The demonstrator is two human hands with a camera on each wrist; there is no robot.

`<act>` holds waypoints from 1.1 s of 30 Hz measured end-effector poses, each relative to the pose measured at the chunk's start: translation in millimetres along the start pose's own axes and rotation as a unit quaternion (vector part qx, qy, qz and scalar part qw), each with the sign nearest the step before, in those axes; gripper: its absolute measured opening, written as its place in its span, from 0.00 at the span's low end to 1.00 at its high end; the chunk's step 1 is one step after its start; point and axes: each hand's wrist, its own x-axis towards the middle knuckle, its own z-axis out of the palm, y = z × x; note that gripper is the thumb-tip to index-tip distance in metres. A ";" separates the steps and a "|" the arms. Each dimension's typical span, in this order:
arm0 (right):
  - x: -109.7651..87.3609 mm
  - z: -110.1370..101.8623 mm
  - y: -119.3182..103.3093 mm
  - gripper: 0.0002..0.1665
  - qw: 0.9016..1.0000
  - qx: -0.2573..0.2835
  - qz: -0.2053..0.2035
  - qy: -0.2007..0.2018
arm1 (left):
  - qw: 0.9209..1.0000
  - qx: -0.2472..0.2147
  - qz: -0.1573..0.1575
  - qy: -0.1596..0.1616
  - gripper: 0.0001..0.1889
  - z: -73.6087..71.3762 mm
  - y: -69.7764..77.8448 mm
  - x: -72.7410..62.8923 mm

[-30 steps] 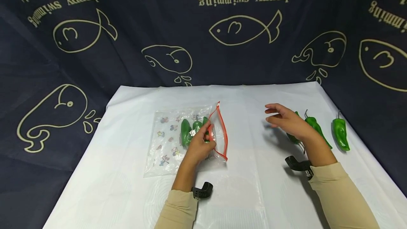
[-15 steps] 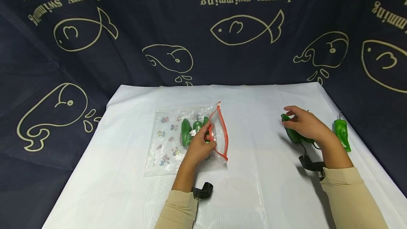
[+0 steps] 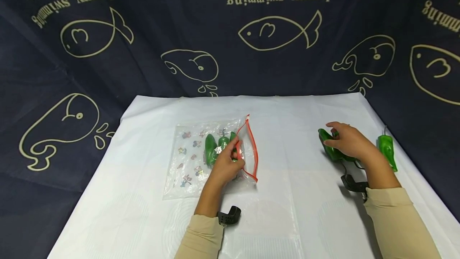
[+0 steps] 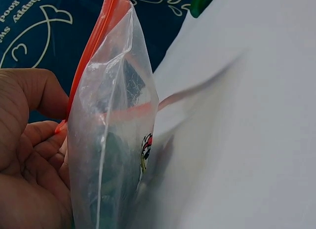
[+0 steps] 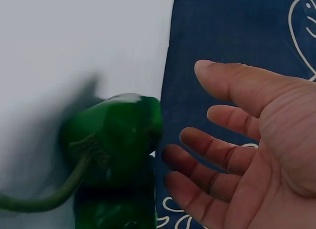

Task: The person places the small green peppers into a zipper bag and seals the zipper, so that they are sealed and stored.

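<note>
A clear zip bag (image 3: 179,189) with small printed figures and a red zip edge lies on the table, its mouth spread apart toward the right. Several green peppers (image 3: 210,152) show through its plastic. My left hand (image 3: 227,165) pinches the bag near its red edge; in the left wrist view the thumb and fingers meet at the red strip (image 4: 91,51). Over on the right, my right hand (image 3: 347,141) hovers above two green peppers (image 3: 330,151), partly hiding them. In the right wrist view its relaxed fingers are close beside a stemmed green pepper (image 5: 118,135), with nothing between them.
Another green pepper (image 3: 386,151) lies farther right, near the table's edge. White cloth (image 3: 280,211) covers the table, and a dark blue curtain (image 3: 201,19) with fish drawings hangs behind. Each wrist wears a black camera (image 3: 229,216).
My right hand has moved right, from left of the two peppers to over them, and has slowed in the last half second. My left hand and the bag stay in place.
</note>
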 end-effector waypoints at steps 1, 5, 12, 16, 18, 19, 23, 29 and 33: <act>0.4 0.7 0.6 0.40 1.000 -0.005 0.000 0.001 | 1.000 0.000 0.001 0.000 0.45 -0.1 -0.2 0.3; 3.2 2.7 0.2 0.39 1.000 -0.019 0.003 0.002 | 1.000 -0.001 0.002 0.002 0.45 -0.7 -0.6 0.2; 7.4 7.0 0.1 0.38 0.999 -0.036 0.013 0.002 | 1.000 0.010 -0.001 0.007 0.44 -0.6 0.2 -2.4; 9.3 9.9 2.0 0.38 0.999 -0.034 0.023 -0.003 | 1.000 0.010 0.000 0.004 0.44 -0.2 -0.5 -3.2; 10.1 10.4 2.3 0.38 0.999 -0.034 0.025 -0.004 | 1.000 0.010 0.001 0.003 0.44 -0.2 -0.2 -3.4; 10.4 10.6 2.3 0.37 0.999 -0.035 0.025 -0.005 | 1.000 0.009 0.002 0.002 0.45 -0.2 0.1 -3.4; 11.7 10.8 1.8 0.37 0.999 -0.037 0.024 -0.006 | 1.000 0.010 0.005 0.002 0.45 -0.4 0.1 -2.6; 14.4 11.2 2.9 0.37 0.999 -0.041 0.021 -0.011 | 1.000 0.002 0.005 -0.001 0.45 -0.6 -0.9 -1.4; 16.7 11.8 4.2 0.37 0.998 -0.053 0.020 -0.014 | 1.000 0.007 0.002 -0.003 0.45 -0.9 0.0 -0.6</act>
